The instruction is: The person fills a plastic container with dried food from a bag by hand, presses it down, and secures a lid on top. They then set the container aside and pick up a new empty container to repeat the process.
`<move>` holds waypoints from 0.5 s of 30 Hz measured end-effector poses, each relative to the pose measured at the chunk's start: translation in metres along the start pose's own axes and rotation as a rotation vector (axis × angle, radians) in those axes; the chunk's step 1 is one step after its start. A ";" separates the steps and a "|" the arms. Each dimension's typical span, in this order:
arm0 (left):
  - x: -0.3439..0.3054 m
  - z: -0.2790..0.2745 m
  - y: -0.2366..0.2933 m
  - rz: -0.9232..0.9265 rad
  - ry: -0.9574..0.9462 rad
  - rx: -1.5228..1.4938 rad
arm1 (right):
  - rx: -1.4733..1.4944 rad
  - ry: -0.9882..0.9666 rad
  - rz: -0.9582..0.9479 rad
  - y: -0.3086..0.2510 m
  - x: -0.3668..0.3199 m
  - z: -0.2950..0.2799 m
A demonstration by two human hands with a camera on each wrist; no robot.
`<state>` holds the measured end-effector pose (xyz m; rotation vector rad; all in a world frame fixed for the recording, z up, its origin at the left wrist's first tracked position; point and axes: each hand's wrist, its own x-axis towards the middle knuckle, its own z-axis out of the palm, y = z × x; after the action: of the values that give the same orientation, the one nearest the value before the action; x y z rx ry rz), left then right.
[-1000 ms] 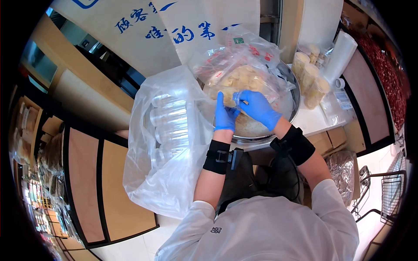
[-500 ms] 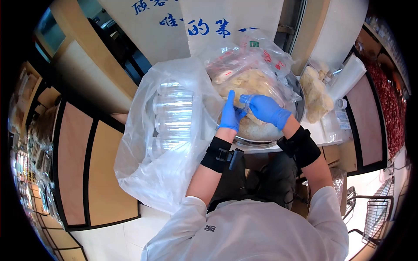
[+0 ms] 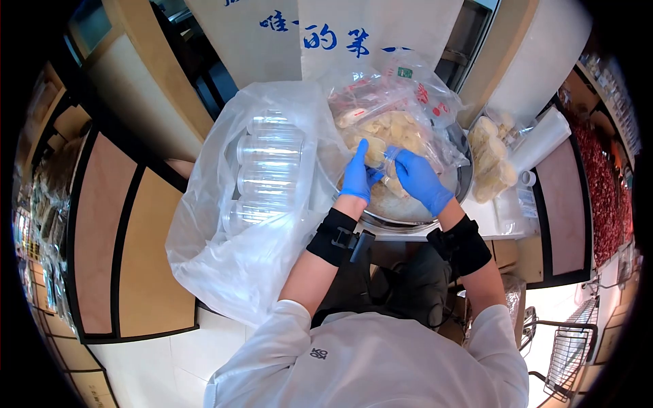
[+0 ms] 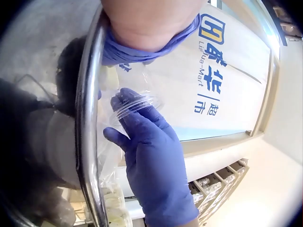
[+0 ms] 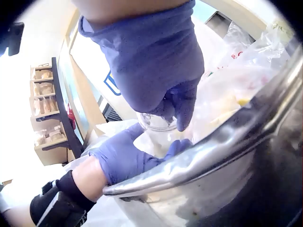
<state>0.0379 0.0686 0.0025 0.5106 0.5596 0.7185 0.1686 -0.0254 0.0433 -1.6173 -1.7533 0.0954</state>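
In the head view a clear plastic jar [image 3: 373,154] with pale yellow slices inside lies tilted between both blue-gloved hands, over a steel basin [image 3: 401,225]. My left hand [image 3: 356,179] grips its body, thumb along the near side. At the threaded mouth, my right hand [image 3: 420,179] pinches the rim. The right wrist view shows the right thumb outside the clear rim [image 5: 158,127], other fingertips partly hidden at the opening. Behind the jar, a clear bag [image 3: 428,95] with red print lies over more pale slices [image 3: 398,129] in the basin.
Left of the basin, a large translucent bag [image 3: 204,255] holds several clear jars [image 3: 269,182]. Filled jars [image 3: 493,170] and a roll of plastic bags [image 3: 544,139] stand on the white counter [image 3: 507,221] at right. A lettered panel [image 3: 272,58] rises behind.
The head view has shifted, so the counter's surroundings appear moved. Both hands stay on the jar; the right hand now slants more steeply at its mouth.
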 end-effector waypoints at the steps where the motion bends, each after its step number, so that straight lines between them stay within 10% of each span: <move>1: 0.002 -0.001 -0.001 -0.004 0.007 0.030 | -0.002 -0.004 -0.004 -0.007 0.000 -0.003; 3: 0.004 -0.002 -0.001 -0.005 0.016 0.055 | 0.135 -0.251 0.403 -0.023 -0.001 -0.008; 15: -0.009 0.011 0.001 0.082 -0.009 0.179 | 0.133 -0.130 0.045 0.004 -0.010 0.015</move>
<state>0.0382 0.0602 0.0141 0.7061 0.6000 0.7473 0.1627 -0.0276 0.0255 -1.5847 -1.7681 0.3384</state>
